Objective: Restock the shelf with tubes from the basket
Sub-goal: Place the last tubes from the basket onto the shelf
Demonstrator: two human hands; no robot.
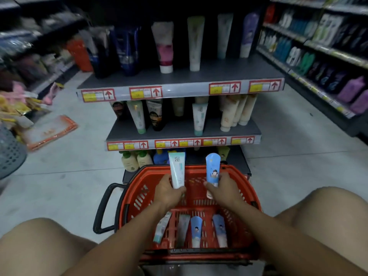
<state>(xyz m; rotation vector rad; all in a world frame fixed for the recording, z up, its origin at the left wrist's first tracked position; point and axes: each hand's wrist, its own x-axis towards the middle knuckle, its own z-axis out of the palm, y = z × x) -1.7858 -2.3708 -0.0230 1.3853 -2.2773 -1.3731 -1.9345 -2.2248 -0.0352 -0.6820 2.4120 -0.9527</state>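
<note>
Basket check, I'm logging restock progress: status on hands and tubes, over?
Left hand grips white-green tube, right hand grips blue tube, both above red basket. Four tubes left inside. Nothing blocking the shelf.

**Surroundings: aisle floor and neighbouring racks**

Pale tiled floor (83,176) runs to both sides of the central unit. On the floor at left lies a flat orange-edged packet (49,131), tilted, near a loose heap of yellow and pink packets (18,104). A grey perforated bin (9,154) is cut off by the left edge. An orange container (79,55) stands on the floor further back at left. The left-hand rack (35,36) is blurred; its goods cannot be identified. The right-hand rack (318,48) carries rows of white, teal, dark and purple bottles (352,89), with yellow labels along its edges.
</note>
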